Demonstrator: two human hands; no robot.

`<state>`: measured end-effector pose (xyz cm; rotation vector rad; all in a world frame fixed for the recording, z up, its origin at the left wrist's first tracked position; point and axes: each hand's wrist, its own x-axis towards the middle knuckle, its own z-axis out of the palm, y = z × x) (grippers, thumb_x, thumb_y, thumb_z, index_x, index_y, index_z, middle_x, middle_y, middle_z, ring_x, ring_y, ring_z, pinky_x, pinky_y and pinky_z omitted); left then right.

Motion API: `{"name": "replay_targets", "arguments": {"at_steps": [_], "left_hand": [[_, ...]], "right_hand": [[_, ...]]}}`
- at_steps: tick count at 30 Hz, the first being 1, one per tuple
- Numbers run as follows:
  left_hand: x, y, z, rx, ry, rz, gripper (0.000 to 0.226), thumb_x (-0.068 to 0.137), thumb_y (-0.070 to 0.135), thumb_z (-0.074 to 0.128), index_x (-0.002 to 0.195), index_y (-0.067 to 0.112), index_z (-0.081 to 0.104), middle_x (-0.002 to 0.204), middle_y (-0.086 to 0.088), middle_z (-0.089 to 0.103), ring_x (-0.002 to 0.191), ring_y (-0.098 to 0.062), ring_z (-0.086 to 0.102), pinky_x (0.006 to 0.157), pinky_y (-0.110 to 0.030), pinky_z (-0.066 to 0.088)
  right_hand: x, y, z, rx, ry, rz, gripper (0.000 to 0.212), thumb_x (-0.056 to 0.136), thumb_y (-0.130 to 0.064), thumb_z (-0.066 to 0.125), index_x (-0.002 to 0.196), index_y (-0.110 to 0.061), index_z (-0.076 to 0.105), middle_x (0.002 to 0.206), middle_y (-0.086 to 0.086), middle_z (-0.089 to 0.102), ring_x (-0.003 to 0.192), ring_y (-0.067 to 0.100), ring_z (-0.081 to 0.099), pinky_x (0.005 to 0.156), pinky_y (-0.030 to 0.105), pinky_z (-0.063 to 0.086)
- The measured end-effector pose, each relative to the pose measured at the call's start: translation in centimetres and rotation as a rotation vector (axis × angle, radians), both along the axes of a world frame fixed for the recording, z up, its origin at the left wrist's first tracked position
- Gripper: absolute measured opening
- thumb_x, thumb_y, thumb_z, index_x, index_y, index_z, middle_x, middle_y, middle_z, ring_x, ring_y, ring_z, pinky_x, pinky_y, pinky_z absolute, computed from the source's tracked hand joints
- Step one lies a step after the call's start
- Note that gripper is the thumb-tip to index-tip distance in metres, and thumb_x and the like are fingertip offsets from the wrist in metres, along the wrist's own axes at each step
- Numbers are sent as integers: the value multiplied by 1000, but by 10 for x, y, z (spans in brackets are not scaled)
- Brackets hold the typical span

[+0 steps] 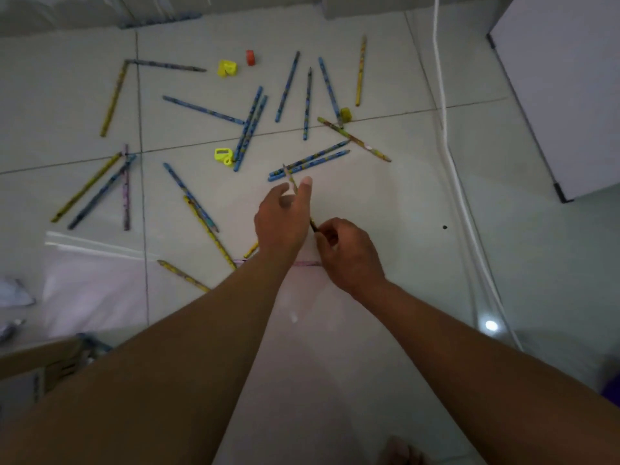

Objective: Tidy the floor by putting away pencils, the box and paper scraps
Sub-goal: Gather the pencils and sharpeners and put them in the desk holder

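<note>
Left hand [281, 219]: thumb and forefinger pinch one pencil [291, 178] near its upper end; the shaft runs down behind the palm. Right hand [349, 255]: fingers curled, pinching the lower dark tip of that same pencil just beside the left palm. Pencil held tilted above the tiled floor [402, 182], both forearms reaching in from the bottom of the view.

Landmark: the held pencil.
- Just beyond its upper end: pair of blue pencils [308, 164] lying side by side, touching each other.
- Beyond and right of that pair: an olive-patterned pencil [354, 139] lying slantwise, its far end near a small yellow sharpener [345, 114].
- Beyond and left: second yellow sharpener [223, 156], touching the near end of another blue pair [251, 129].
- Far beyond: more blue pencils and one yellow pencil [361, 71] standing roughly parallel; a third yellow sharpener [227, 68] and a small red piece [250, 57] near each other, kind unclear.
- Left: a blue and a yellow pencil [209, 231] lying close together; further left, three crossed pencils [125, 189].
- Near and left, under the left forearm: pink pencil [307, 263], partly hidden.
- Far near-left corner: cardboard box [40, 360], blurred, and crumpled paper scraps [15, 293] at the frame edge.
- Right: white cord [446, 129] running along the floor; white cabinet panel [563, 95] further out.
</note>
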<state>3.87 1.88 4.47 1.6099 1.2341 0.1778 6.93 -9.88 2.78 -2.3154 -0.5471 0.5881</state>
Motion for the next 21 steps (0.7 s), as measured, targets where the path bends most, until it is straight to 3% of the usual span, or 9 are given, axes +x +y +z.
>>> {"name": "replay_targets", "arguments": {"at_steps": [2,4,8,11,14,17,21], "left_hand": [[-5,6,1,-156,-64,85,44,86,59,59,103,20,71,98,1,75,96,-16,69,97,-40,52],[-13,10,2,-275,-136,174,25,94,40,60,90,18,70,86,-3,76,83,-16,72,85,-36,57],[-30,19,5,-308,-190,315,20,101,21,50,94,11,67,73,-8,72,72,-19,71,78,-35,56],[-44,28,8,-321,-191,428,23,103,19,45,104,5,63,67,-9,66,70,-23,66,75,-34,57],[-61,35,2,-273,-125,457,22,100,21,47,99,10,67,58,-5,66,73,-26,67,78,-42,58],[-75,36,5,-247,-76,505,22,97,22,48,89,16,68,53,-1,63,70,-26,66,80,-44,57],[-89,37,0,-181,-48,540,25,89,34,52,72,22,67,66,-5,64,69,-29,67,81,-47,58]], "right_hand": [[-6,7,0,33,-6,66,11,91,-26,61,94,-18,66,91,2,68,85,22,63,78,41,52],[-10,14,0,41,1,114,10,91,-27,61,93,-18,66,91,1,68,84,21,63,76,42,53],[-17,24,-2,31,-6,238,9,89,-30,62,92,-21,66,91,-3,68,84,18,64,76,40,53],[-23,20,-8,-23,-132,331,19,85,-35,61,98,-22,66,94,-5,65,89,18,62,76,37,52],[-25,11,-20,-84,-333,502,33,76,-39,61,104,-21,67,98,-3,63,91,22,63,73,38,51],[-24,8,-31,-143,-469,581,25,76,-33,64,97,-21,67,93,2,60,85,28,62,68,38,46],[-29,16,-34,-151,-521,562,6,81,-24,63,80,-18,63,84,4,59,78,30,60,64,39,43]]}}
